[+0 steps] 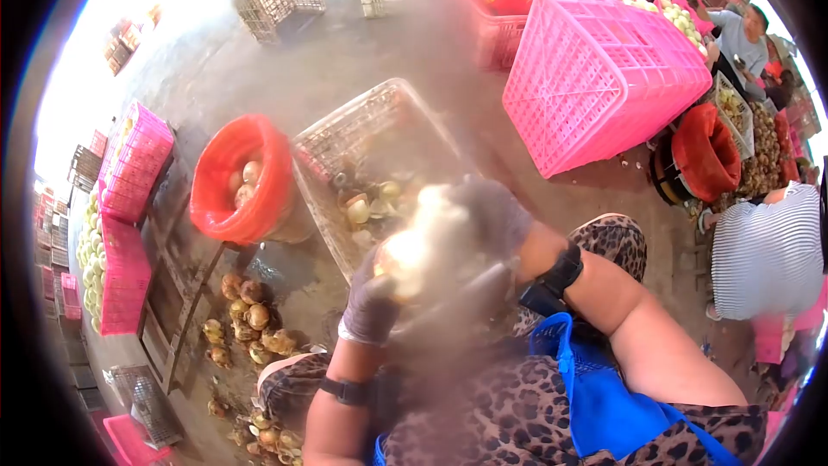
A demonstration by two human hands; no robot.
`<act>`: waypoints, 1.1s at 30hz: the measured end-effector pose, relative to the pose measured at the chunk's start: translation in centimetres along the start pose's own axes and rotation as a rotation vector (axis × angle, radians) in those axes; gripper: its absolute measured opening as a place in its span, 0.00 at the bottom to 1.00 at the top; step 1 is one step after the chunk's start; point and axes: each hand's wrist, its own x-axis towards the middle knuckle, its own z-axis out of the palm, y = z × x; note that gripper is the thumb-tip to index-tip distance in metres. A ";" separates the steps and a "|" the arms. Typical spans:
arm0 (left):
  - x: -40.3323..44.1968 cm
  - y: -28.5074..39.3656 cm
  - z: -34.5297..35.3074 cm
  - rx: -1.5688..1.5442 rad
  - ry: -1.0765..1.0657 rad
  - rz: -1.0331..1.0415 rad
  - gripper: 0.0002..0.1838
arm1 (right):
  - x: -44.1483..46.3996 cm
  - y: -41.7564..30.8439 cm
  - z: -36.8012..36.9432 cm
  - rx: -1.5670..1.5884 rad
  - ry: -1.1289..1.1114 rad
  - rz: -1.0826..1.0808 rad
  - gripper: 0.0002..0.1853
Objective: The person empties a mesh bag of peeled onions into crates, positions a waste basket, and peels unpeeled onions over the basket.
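In front of my lap, my left hand (371, 300), in a thin greyish glove, is closed around a pale onion (404, 264). My right hand (496, 217), gloved too, is curled close beside the onion. A bright haze covers its fingers, so whatever they grip is hidden. Just beyond both hands sits a dirty white crate (315, 140) with onion trimmings (362, 207) inside. Unpeeled brown onions (257, 316) lie on the floor to the left of my left hand.
A bucket with a red liner (220, 223) holds several onions at left. Pink crates stand left (121, 293) and right (569, 86). At right are another red-lined bucket (703, 155), a seated person in grey (746, 47) and a person in stripes (768, 246).
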 end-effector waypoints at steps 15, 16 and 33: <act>-20.7 21.3 -12.2 0.201 0.596 0.787 0.20 | 3.0 2.0 1.5 -0.609 0.503 -0.005 0.26; -22.1 22.0 -13.6 0.288 0.804 0.835 0.18 | 3.4 2.6 1.6 -0.678 0.492 0.015 0.24; -13.2 2.9 -49.5 1.926 1.055 -0.737 0.39 | 7.5 6.2 -2.3 -1.044 0.774 0.107 0.13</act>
